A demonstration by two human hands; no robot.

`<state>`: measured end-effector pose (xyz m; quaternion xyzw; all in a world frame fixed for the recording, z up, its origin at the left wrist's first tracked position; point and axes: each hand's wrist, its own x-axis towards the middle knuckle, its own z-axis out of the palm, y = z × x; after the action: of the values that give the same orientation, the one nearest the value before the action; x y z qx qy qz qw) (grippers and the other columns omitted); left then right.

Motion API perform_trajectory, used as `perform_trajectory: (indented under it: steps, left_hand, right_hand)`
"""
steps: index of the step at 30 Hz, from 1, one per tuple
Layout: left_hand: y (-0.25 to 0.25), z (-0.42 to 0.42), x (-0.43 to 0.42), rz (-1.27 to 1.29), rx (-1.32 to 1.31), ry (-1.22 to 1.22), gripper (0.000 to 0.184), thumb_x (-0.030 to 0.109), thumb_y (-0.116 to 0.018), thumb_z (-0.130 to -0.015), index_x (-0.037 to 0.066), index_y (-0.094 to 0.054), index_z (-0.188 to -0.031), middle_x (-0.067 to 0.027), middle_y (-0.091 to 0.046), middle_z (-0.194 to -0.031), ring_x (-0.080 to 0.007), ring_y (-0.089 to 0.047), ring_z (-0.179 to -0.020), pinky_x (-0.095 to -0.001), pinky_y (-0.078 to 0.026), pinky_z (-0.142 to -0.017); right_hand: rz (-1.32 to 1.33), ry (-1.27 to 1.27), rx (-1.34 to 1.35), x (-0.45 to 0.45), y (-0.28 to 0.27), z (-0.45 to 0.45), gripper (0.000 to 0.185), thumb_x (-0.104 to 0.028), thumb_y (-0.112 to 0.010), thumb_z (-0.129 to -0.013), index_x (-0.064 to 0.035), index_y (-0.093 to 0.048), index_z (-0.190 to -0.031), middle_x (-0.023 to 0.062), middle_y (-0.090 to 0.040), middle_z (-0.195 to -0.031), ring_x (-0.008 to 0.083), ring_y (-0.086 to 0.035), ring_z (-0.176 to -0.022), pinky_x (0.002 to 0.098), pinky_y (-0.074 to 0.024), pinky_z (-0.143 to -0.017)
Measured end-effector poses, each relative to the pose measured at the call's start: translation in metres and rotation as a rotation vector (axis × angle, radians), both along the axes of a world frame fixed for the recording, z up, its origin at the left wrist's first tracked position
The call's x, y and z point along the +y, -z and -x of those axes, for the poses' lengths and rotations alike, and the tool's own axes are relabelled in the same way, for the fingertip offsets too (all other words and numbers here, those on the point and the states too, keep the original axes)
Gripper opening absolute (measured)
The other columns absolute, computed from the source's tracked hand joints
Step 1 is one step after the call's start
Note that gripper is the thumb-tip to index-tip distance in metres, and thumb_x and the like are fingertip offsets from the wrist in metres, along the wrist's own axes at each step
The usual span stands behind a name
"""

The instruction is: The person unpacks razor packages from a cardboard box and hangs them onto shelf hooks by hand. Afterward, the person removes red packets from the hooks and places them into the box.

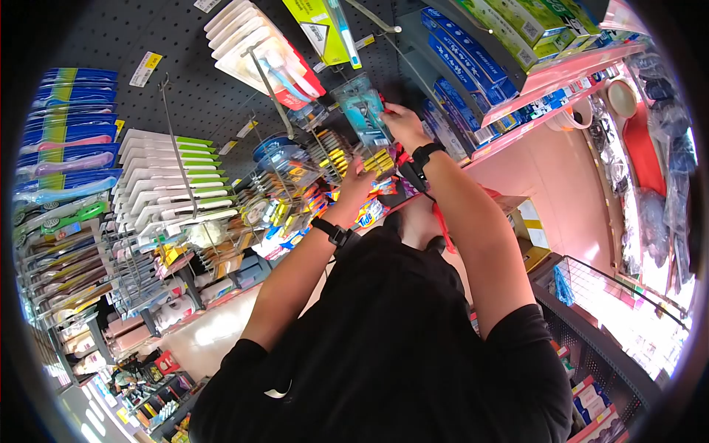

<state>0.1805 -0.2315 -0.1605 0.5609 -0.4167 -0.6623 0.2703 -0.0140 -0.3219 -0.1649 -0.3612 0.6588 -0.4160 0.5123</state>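
Note:
My right hand (406,127) reaches up to the pegboard, its fingers closed at the right edge of a teal blister pack (360,111). The pack's contents are too blurred to name. A small red part shows beside those fingertips. Lower and to the left is my left hand (357,181), thumb raised and fingers apart, with nothing visible in it. It is nearest to some small yellow-and-black packs (380,161) hanging below the teal pack. A black band is on each wrist.
Carded toothbrushes (269,63) hang on metal hooks above left. White-and-green packs (166,181) and blue packs (74,133) fill hooks farther left. Blue boxes (465,55) stand on the upper right shelf. Orange Tide packs (369,213) lie below. A wire basket (613,288) is at right.

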Motion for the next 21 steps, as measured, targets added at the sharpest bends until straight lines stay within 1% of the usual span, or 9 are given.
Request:
perform_trajectory:
  steps: [1, 2, 3, 5, 8, 11, 15, 17, 21]
  left_hand:
    - [-0.005, -0.002, 0.005, -0.058, -0.004, 0.049, 0.057, 0.018, -0.062, -0.096, 0.006, -0.039, -0.147, -0.011, -0.054, -0.136, -0.0194, -0.056, -0.119, -0.0347, -0.05, -0.091]
    - [-0.01, -0.002, 0.011, -0.055, -0.003, 0.055, 0.057, 0.018, -0.062, -0.096, 0.006, -0.039, -0.147, -0.011, -0.054, -0.136, -0.0194, -0.056, -0.119, -0.0347, -0.05, -0.091]
    - [-0.016, -0.001, 0.019, -0.127, 0.007, 0.071, 0.049, 0.019, -0.061, -0.097, 0.006, -0.046, -0.141, -0.0088, -0.058, -0.128, -0.0177, -0.059, -0.112, -0.0335, -0.051, -0.087]
    - [-0.018, 0.0, 0.034, -0.199, 0.018, 0.092, 0.041, 0.021, -0.06, -0.098, 0.006, -0.053, -0.135, -0.0066, -0.062, -0.121, -0.0159, -0.062, -0.105, -0.0324, -0.052, -0.082]
    - [-0.011, 0.001, 0.057, -0.273, 0.012, 0.171, 0.024, 0.023, -0.057, -0.1, 0.008, -0.063, -0.118, -0.0029, -0.065, -0.106, -0.0119, -0.063, -0.087, -0.0277, -0.052, -0.073]
    - [-0.011, 0.006, 0.082, -0.283, 0.008, 0.199, 0.023, 0.023, -0.056, -0.1, 0.008, -0.064, -0.115, -0.0029, -0.066, -0.104, -0.0122, -0.063, -0.087, -0.0279, -0.052, -0.072]
    - [-0.014, 0.012, 0.114, -0.332, -0.059, 0.269, 0.025, 0.021, -0.053, -0.101, 0.006, -0.061, -0.119, -0.0049, -0.065, -0.104, -0.0139, -0.065, -0.087, -0.0276, -0.052, -0.074]
    - [-0.007, 0.015, 0.129, -0.375, -0.082, 0.308, 0.026, 0.022, -0.054, -0.101, 0.006, -0.06, -0.12, -0.0056, -0.065, -0.104, -0.015, -0.066, -0.089, -0.0279, -0.052, -0.075]
    - [-0.002, 0.036, 0.154, -0.43, -0.139, 0.441, 0.026, 0.021, -0.054, -0.1, 0.006, -0.061, -0.12, -0.006, -0.066, -0.104, -0.0146, -0.065, -0.09, -0.0281, -0.053, -0.075]
  right_hand:
    - [0.041, -0.014, 0.083, 0.002, 0.011, 0.004, 0.05, -0.019, -0.07, -0.091, 0.0004, -0.057, -0.136, 0.0129, -0.07, -0.115, 0.0161, -0.066, -0.096, 0.0285, -0.0523, -0.079]
    - [0.15, 0.026, 0.141, 0.007, 0.032, 0.007, 0.051, -0.021, -0.069, -0.092, -0.0002, -0.057, -0.136, 0.0155, -0.068, -0.12, 0.0191, -0.066, -0.103, 0.0296, -0.0532, -0.083]
    - [0.092, 0.011, 0.143, 0.019, 0.027, 0.013, 0.049, -0.022, -0.069, -0.092, -0.0006, -0.058, -0.135, 0.0154, -0.069, -0.12, 0.02, -0.067, -0.105, 0.0295, -0.0535, -0.086]
    - [0.123, 0.004, 0.259, 0.045, 0.035, 0.023, 0.048, -0.021, -0.068, -0.091, 0.0001, -0.058, -0.133, 0.0129, -0.072, -0.113, 0.0186, -0.069, -0.1, 0.029, -0.0537, -0.084]
    - [0.071, -0.001, 0.187, 0.091, 0.054, 0.035, 0.037, -0.02, -0.067, -0.092, -0.0002, -0.066, -0.122, 0.0107, -0.073, -0.101, 0.0165, -0.069, -0.09, 0.0296, -0.0533, -0.079]
    - [0.224, -0.087, 0.224, 0.156, 0.075, 0.048, 0.024, -0.016, -0.064, -0.093, -0.0008, -0.071, -0.11, 0.0076, -0.071, -0.088, 0.014, -0.065, -0.079, 0.0297, -0.0521, -0.073]
    - [-0.086, -0.005, -0.041, 0.262, 0.043, 0.066, 0.02, -0.014, -0.062, -0.093, 0.0014, -0.069, -0.103, 0.0054, -0.069, -0.083, 0.0132, -0.064, -0.077, 0.029, -0.0518, -0.071]
    - [-0.091, 0.05, 0.063, 0.318, 0.078, 0.077, 0.019, -0.013, -0.062, -0.09, 0.0006, -0.068, -0.103, 0.0052, -0.068, -0.083, 0.0132, -0.064, -0.077, 0.0294, -0.0518, -0.071]
    - [-0.212, 0.193, 0.17, 0.419, 0.085, 0.093, 0.019, -0.016, -0.066, -0.086, -0.0038, -0.069, -0.1, 0.0044, -0.067, -0.081, 0.0123, -0.063, -0.075, 0.0291, -0.051, -0.069]
